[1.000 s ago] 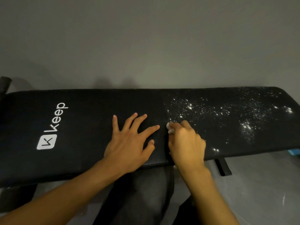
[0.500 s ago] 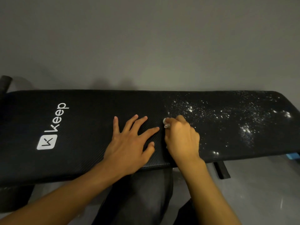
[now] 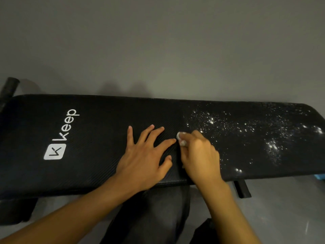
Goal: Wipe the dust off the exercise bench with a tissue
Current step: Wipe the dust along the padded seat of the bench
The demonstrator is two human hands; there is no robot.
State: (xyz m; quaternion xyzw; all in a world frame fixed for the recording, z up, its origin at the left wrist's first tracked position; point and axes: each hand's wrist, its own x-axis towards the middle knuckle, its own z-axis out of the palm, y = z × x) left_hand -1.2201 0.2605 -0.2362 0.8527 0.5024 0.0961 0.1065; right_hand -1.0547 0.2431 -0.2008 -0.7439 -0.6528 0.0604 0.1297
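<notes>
A long black padded exercise bench (image 3: pixel 98 138) with a white "Keep" logo lies across the view. White dust specks (image 3: pixel 246 131) cover its right half; the left half looks clean. My left hand (image 3: pixel 144 155) lies flat on the pad with fingers spread, near the middle. Just to its right, my right hand (image 3: pixel 198 155) is closed on a small wad of white tissue (image 3: pixel 181 138), which it presses to the pad at the left border of the dusty area. Most of the tissue is hidden under the fingers.
A grey wall rises right behind the bench. A black padded bar end (image 3: pixel 9 88) sticks up at the far left. Under the front edge are a black bench leg (image 3: pixel 242 189), my dark-trousered legs, pale floor and a blue object (image 3: pixel 320 177) at the right edge.
My right hand with the tissue has slid slightly away from me and to the left along the dust border. The left hand has stayed flat in place.
</notes>
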